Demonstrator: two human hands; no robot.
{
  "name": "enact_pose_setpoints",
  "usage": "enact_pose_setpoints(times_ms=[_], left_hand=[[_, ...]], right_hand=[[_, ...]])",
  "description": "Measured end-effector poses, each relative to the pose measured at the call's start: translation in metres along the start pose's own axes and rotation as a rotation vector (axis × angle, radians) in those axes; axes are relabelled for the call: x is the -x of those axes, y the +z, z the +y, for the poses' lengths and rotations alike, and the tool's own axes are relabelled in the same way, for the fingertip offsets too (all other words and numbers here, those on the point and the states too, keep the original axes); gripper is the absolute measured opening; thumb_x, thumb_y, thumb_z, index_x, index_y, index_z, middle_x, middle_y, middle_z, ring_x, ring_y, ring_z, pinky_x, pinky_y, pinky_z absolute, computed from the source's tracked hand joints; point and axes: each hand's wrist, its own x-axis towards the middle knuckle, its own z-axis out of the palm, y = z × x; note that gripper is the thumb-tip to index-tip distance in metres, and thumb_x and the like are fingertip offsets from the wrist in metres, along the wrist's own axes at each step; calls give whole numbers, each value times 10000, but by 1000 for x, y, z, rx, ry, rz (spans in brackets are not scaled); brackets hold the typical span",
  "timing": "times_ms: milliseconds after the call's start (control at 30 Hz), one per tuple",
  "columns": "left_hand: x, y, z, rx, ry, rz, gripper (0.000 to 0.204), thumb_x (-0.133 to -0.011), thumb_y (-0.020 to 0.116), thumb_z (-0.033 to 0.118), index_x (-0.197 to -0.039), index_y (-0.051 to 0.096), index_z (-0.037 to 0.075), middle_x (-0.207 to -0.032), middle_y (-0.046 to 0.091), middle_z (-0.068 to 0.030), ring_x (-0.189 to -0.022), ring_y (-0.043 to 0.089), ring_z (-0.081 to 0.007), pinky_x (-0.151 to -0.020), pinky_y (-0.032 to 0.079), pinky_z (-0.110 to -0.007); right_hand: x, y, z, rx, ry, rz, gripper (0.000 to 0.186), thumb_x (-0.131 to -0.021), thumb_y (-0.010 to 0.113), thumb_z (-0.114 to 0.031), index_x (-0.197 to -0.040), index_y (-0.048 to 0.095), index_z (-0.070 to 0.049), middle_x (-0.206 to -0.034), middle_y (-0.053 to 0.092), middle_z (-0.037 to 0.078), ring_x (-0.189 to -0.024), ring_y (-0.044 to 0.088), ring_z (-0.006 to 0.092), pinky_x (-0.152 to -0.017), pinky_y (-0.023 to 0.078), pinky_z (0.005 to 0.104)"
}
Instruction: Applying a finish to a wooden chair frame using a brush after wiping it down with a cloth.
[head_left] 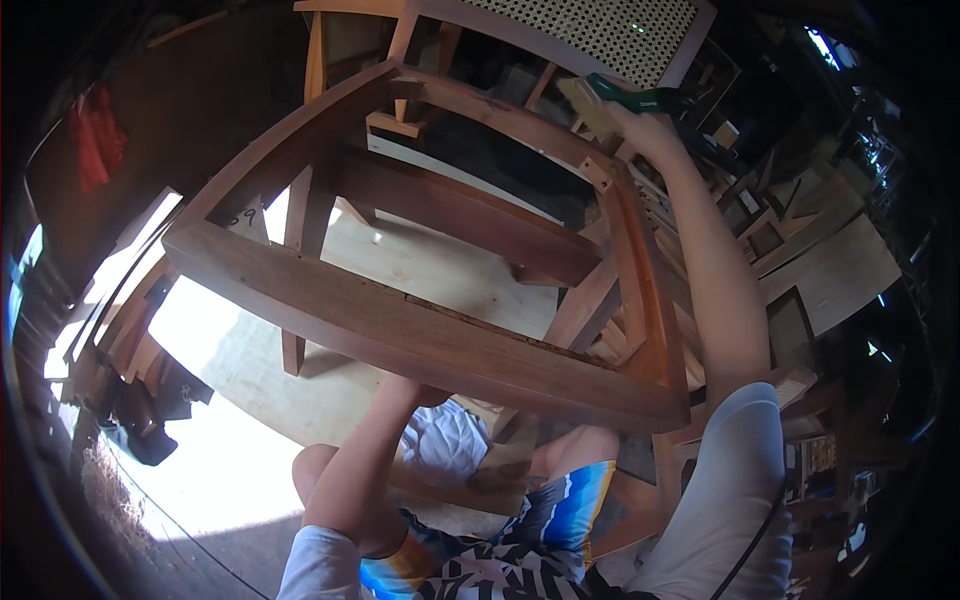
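Note:
An unfinished reddish-brown wooden chair frame (420, 330), with an open seat, spans the middle of the view. My right hand (632, 128) is closed on a flat brush (632, 96) with a green handle and pale bristles, held beside the far right corner of the seat frame, near a cane panel (590, 30) framed in wood. My left hand (412, 390) reaches up under the near seat rail, which hides most of its fingers. A crumpled white cloth (442, 445) lies below that hand, between my knees.
A pale plywood board (240, 390) lies beneath the frame. Stacked wood offcuts (150, 360) stand at the left, below a red cloth (95, 135) hanging by the wall. More boards and wooden frames (820, 270) crowd the right side. A cable (180, 525) runs along the lower left.

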Motion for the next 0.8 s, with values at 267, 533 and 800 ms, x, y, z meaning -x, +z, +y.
enact_pose_setpoints(times_ms=[267, 533, 800], left_hand=[[30, -37, 56, -591, -163, -164, 663, -940, 533, 532, -1516, 424, 222, -1599, 361, -119, -1488, 261, -346, -1251, 164, -471], [31, -1, 9, 373, 396, 366, 659, -942, 535, 539, -1501, 444, 201, -1606, 346, -120, -1488, 265, -339, -1244, 187, -468], [34, -1, 6, 84, 301, 372, 604, -945, 560, 476, -1480, 472, 211, -1569, 396, -106, -1450, 325, -328, -1215, 234, -458]], right_hand=[[12, 27, 13, -74, 37, -122, 382, -916, 684, -258, -1263, 662, -100, -1239, 663, 78, -1142, 622, 212, -929, 537, 413], [6, 46, 5, 397, -74, -117, 444, -857, 710, -204, -1288, 653, -112, -1211, 682, 124, -1098, 657, 263, -903, 549, 373], [2, 53, 6, 197, 65, 24, 485, -839, 734, -354, -1114, 674, 41, -1058, 706, 174, -1057, 678, 198, -865, 573, 337]])
